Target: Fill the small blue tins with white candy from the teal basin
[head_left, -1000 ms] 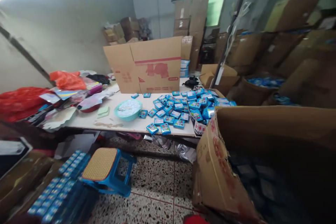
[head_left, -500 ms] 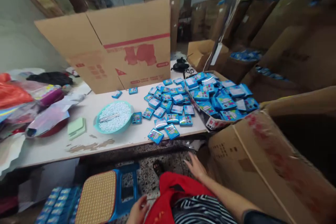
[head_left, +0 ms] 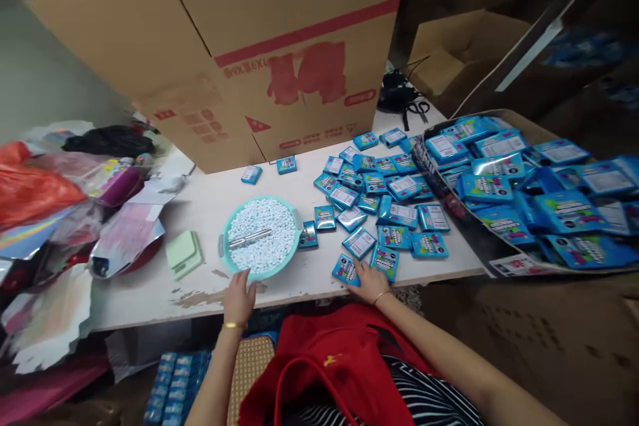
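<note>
The white wooden-edged table (head_left: 210, 200) bears a round turquoise plastic bowl (head_left: 284, 261) of white pellets (head_left: 264, 223). The left hand (head_left: 239, 303), unclenched, is at its near rim. The right hand (head_left: 372, 283) touches 1 blue rectangular packet (head_left: 343, 269) near the front edge; whether gripped, I cannot tell.

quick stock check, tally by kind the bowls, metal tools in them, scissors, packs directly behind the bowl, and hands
Bowl: 1
Metal tool: 1
Scissors: 1
Packs behind the bowl: 2
Left hand and right hand: 2
Total: 7
</note>
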Demonstrator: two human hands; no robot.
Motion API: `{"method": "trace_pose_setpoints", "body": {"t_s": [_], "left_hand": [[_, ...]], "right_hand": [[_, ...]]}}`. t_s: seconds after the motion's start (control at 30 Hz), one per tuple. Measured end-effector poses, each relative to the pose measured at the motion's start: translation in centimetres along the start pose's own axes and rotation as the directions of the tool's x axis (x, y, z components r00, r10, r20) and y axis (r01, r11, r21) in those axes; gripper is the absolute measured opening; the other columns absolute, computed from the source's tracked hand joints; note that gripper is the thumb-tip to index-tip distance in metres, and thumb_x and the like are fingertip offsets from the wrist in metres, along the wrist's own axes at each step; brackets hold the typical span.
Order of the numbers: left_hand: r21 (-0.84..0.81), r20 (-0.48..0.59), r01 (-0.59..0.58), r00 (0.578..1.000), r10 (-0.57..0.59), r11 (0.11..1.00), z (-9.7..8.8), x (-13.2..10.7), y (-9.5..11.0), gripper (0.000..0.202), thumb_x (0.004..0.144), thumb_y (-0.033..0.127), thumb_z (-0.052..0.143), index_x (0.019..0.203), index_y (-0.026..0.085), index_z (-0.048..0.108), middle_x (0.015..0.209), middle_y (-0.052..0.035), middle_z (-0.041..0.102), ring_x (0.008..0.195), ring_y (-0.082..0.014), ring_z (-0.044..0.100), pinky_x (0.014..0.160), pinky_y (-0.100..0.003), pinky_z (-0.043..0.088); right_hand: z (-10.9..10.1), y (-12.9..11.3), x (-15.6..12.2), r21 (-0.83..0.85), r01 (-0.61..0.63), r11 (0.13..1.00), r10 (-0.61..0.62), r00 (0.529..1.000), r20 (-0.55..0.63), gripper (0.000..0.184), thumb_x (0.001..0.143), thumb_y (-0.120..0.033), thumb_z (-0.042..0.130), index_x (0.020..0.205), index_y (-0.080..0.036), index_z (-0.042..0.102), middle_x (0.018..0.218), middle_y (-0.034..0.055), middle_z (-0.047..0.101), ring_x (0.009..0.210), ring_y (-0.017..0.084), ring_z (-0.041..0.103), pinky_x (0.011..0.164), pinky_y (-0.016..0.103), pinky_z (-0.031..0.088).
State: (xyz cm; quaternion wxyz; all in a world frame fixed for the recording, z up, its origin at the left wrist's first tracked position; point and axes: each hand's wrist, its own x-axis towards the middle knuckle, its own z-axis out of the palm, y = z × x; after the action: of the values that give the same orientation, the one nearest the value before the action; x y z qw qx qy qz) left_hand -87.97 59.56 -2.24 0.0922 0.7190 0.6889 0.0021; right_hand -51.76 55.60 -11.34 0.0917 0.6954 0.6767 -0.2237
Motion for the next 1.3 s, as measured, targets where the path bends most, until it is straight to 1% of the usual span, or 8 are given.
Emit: {"method": "trace_pose_setpoints", "body": {"t_s": [0.2, 0.4, 0.5, 0.6, 0.7, 0.83, 1.03, 1.3], "left_hand": [[0.148, 0.203, -0.186, 0.967, 0.154, 0.971, -1.2, 12.3, -2.7, 0.043, 0.082, 0.011, 0.043, 0.123, 0.013, 0.051, 0.127, -0.017, 0.054, 0.117, -0.0282, 0.051, 0.098, -0.043, 0.04], [0.141, 0.432, -0.417, 0.842, 0.324, 0.898, -1.6, 17.2, -3.9, 0.028, 0.086, 0.016, 0.039, 0.105, 0.014, 0.06, 0.106, -0.0147, 0.063, 0.109, -0.0294, 0.054, 0.099, -0.048, 0.033], [0.125, 0.533, -0.483, 0.769, 0.352, 0.867, -3.1, 18.5, -3.5, 0.028, 0.087, 0.017, 0.039, 0.104, 0.015, 0.061, 0.106, -0.0136, 0.062, 0.094, -0.026, 0.061, 0.087, -0.041, 0.042], [0.13, 0.597, -0.505, 0.727, 0.339, 0.854, -5.0, 19.3, -2.4, 0.028, 0.085, 0.012, 0.039, 0.103, 0.014, 0.061, 0.103, -0.0144, 0.062, 0.087, -0.0241, 0.063, 0.077, -0.036, 0.045], [0.152, 0.61, -0.489, 0.73, 0.308, 0.859, -6.6, 19.5, -1.1, 0.037, 0.084, 0.006, 0.037, 0.116, 0.014, 0.055, 0.101, -0.0146, 0.064, 0.089, -0.0249, 0.063, 0.076, -0.035, 0.045], [0.216, 0.596, -0.406, 0.775, 0.21, 0.888, -8.1, 18.5, -0.5, 0.036, 0.086, 0.007, 0.036, 0.117, 0.013, 0.053, 0.099, -0.0151, 0.065, 0.09, -0.0267, 0.063, 0.075, -0.036, 0.045], [0.259, 0.535, -0.264, 0.84, 0.09, 0.929, -8.5, 13.7, -3.1, 0.022, 0.091, 0.027, 0.043, 0.107, 0.017, 0.054, 0.106, -0.0112, 0.064, 0.094, -0.0241, 0.062, 0.074, -0.031, 0.044], [0.172, 0.526, -0.099, 0.851, -0.007, 0.98, -6.2, 9.2, -7.4, 0.033, 0.095, 0.036, 0.035, 0.12, 0.022, 0.051, 0.113, -0.0083, 0.062, 0.097, -0.0224, 0.062, 0.07, -0.028, 0.043]], "right_hand": [[-2.4, -3.4, 4.6, 0.098, -0.092, 0.991, 0.092, 0.996, 0.006, 0.076, 0.074, -0.044, 0.063, 0.136, -0.008, 0.039, 0.123, 0.0224, 0.055, 0.096, 0.033, 0.064, 0.078, 0.039, 0.047], [-3.4, -4.9, 2.2, 0.466, -0.079, 0.881, 0.228, 0.935, -0.272, 0.077, 0.069, -0.047, 0.068, 0.132, -0.013, 0.041, 0.126, 0.0194, 0.056, 0.115, 0.034, 0.055, 0.095, 0.048, 0.044], [-3.7, -7.5, 1.2, 0.785, 0.01, 0.619, 0.388, 0.865, -0.317, 0.079, 0.066, -0.048, 0.072, 0.131, -0.017, 0.04, 0.124, 0.0163, 0.056, 0.11, 0.029, 0.057, 0.091, 0.046, 0.048], [-4.6, -10.5, 1.5, 0.981, 0.112, 0.16, 0.433, 0.885, -0.172, 0.073, 0.067, -0.047, 0.072, 0.128, -0.022, 0.041, 0.113, 0.0105, 0.062, 0.1, 0.024, 0.061, 0.085, 0.04, 0.052], [-6.0, -12.7, 2.1, 0.971, 0.092, -0.22, 0.279, 0.96, -0.028, 0.069, 0.07, -0.05, 0.067, 0.129, -0.028, 0.039, 0.109, 0.0067, 0.065, 0.098, 0.024, 0.064, 0.084, 0.04, 0.053], [-8.0, -13.6, 3.3, 0.891, -0.038, -0.452, -0.061, 0.998, 0.011, 0.071, 0.07, -0.062, 0.059, 0.13, -0.028, 0.041, 0.117, 0.0093, 0.065, 0.103, 0.029, 0.065, 0.088, 0.048, 0.05], [-9.5, -14.1, 5.6, 0.88, -0.104, -0.463, -0.2, 0.98, 0.01, 0.07, 0.068, -0.063, 0.064, 0.123, -0.022, 0.051, 0.115, 0.011, 0.067, 0.106, 0.031, 0.064, 0.095, 0.052, 0.046], [-8.3, -13.7, 4.0, 0.986, 0.068, -0.152, -0.063, 0.995, -0.079, 0.062, 0.069, -0.064, 0.065, 0.117, -0.025, 0.057, 0.122, 0.0052, 0.063, 0.125, 0.027, 0.05, 0.111, 0.045, 0.033]]}}
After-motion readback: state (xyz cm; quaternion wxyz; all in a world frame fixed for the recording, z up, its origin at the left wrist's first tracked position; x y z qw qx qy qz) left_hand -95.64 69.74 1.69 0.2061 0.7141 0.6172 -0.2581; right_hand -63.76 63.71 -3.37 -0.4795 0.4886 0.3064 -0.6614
